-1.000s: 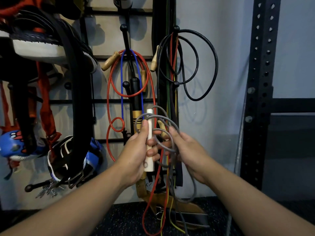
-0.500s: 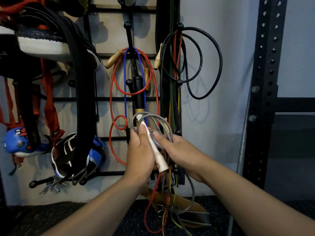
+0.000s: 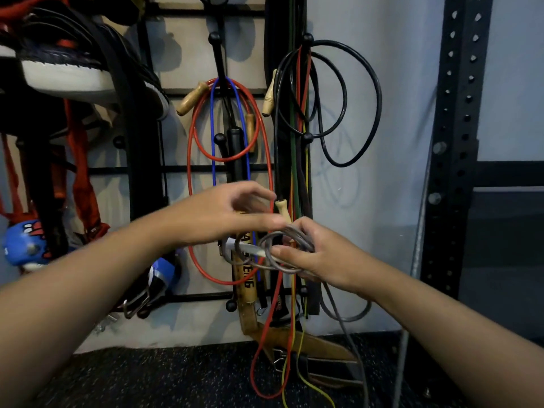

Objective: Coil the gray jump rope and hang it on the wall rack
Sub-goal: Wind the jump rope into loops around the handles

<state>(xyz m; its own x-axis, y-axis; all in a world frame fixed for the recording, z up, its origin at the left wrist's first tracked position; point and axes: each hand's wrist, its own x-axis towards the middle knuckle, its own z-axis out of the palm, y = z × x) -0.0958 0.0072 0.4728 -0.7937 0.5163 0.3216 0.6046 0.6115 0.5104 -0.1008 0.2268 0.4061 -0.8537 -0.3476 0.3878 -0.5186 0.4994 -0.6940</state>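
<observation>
Gray jump rope (image 3: 290, 254) is bunched into a few loose loops in front of the wall rack (image 3: 153, 169), low and right of centre; a white handle (image 3: 250, 249) pokes out leftward from the bundle, roughly horizontal, and a slack gray tail drops below toward the floor (image 3: 176, 378). Right hand (image 3: 321, 257) grip is clamped around the coils, thumb pressed on top, fingers wrapped behind. Left hand (image 3: 226, 213) sits just above-left of the bundle, grip apart, fingers spread and blurred, holding nothing; fingertips near the coils, contact unclear. Directly behind: red rope (image 3: 191, 160) and blue rope (image 3: 212, 134) with wooden handles looped over a black peg (image 3: 214, 38), a black handle (image 3: 235, 148) hanging in the middle. To the right a black cable (image 3: 378, 98) coiled on another peg, plus red, green and yellow bands hanging straight down through the same space as the gray loops. Far left: shoes (image 3: 67, 75), straps, a blue glove (image 3: 26, 245). Far right: black perforated upright (image 3: 459, 142).
</observation>
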